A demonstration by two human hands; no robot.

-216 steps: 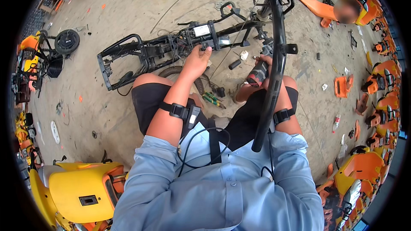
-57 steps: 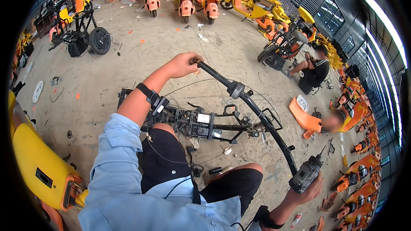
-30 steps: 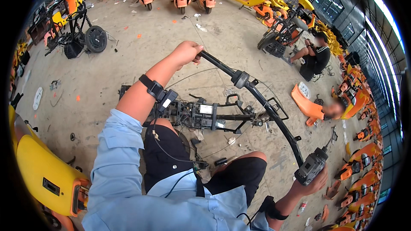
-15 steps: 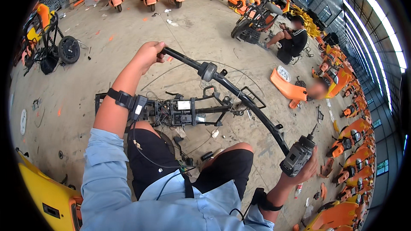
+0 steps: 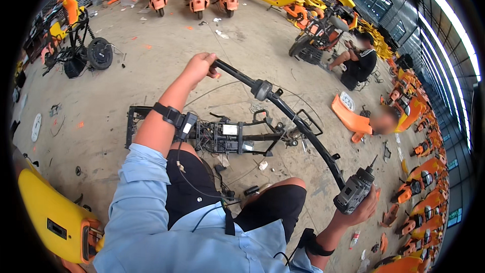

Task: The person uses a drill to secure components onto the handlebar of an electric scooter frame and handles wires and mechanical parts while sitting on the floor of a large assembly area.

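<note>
My left hand (image 5: 201, 65) is closed round the upper end of a long, bent black metal tube (image 5: 290, 112). A round collar (image 5: 261, 90) and small brackets sit along it. At the tube's lower end, my right hand (image 5: 365, 209) grips a cordless drill (image 5: 355, 190), its thin bit pointing up and to the right. The drill hides the tube's very end, so I cannot tell whether the right fingers touch the tube too. Beneath the tube, a stripped black scooter frame (image 5: 262, 137) with wires and boxes lies on the floor before my knees.
A yellow scooter body (image 5: 53, 212) stands close at my left. A partly stripped scooter (image 5: 76, 53) is farther left. Orange scooters (image 5: 422, 179) line the right side. A person (image 5: 361, 60) sits beside another stripped scooter (image 5: 318, 38). An orange panel (image 5: 350, 115) lies on the floor (image 5: 166, 45).
The whole scene has shifted rightward in the picture as the view turned left. Both hands keep their hold on the tube and the drill, with little movement between them.
</note>
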